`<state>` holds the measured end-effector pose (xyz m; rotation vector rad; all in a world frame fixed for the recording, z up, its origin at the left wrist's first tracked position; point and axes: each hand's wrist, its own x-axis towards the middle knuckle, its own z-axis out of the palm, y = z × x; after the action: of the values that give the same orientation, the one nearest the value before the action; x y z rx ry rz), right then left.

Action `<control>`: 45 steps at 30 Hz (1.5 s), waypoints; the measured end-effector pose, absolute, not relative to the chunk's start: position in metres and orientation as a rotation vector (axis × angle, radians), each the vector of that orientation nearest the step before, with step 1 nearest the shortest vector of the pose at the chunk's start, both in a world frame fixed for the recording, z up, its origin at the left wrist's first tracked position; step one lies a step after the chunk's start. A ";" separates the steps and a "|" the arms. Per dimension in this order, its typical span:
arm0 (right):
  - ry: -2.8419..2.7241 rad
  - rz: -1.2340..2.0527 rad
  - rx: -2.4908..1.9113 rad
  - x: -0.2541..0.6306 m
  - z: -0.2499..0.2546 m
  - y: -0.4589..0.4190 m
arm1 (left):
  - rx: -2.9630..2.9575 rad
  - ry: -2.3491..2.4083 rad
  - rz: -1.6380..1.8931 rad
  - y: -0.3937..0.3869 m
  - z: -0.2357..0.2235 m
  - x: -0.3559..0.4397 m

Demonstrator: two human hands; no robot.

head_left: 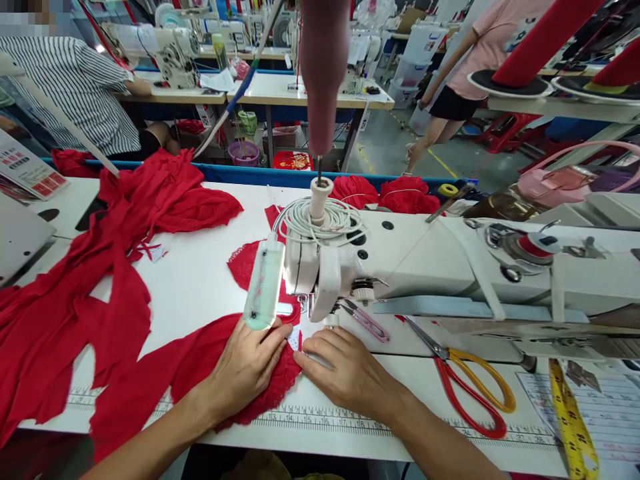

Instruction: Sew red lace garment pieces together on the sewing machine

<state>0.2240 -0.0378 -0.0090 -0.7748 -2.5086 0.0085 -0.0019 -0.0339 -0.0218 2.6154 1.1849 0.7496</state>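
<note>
My left hand (250, 360) presses down on a red lace-edged fabric piece (285, 380), its thumb and fingers closed on it just in front of the sewing machine (325, 280). At the fabric's right edge is my right hand (345, 367), with curled fingers and the thumb at the edge of the lace. Between both hands lies a small white label (295, 337), partly covered by fingertips. A clear, lit lamp (265, 283) hangs over the left fingers. The needle area is mostly hidden behind the machine head.
Red fabric (120, 267) is heaped on the left. Thread snips (367, 320) and scissors (465, 373) lie to the right, with a yellow tape measure (570, 420) beyond. Red bundles (385, 192) sit behind the machine. A person in stripes (75, 93) sits opposite; another person (465, 73) stands at back right.
</note>
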 end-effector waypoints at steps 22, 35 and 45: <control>-2.466 0.066 -0.789 0.225 -0.014 -0.036 | 2.890 1.141 0.606 -0.032 -0.016 0.004; -2.330 0.102 -1.133 0.222 -0.019 -0.030 | 3.001 1.139 0.618 -0.030 -0.017 0.004; -2.525 -0.140 -1.175 0.218 -0.019 -0.029 | 2.971 1.197 0.664 -0.043 -0.016 -0.006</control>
<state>0.2182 -0.0293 -0.0193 -1.1747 -2.5247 -0.1402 -0.0062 -0.0425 -0.0158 2.9706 1.1971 0.6635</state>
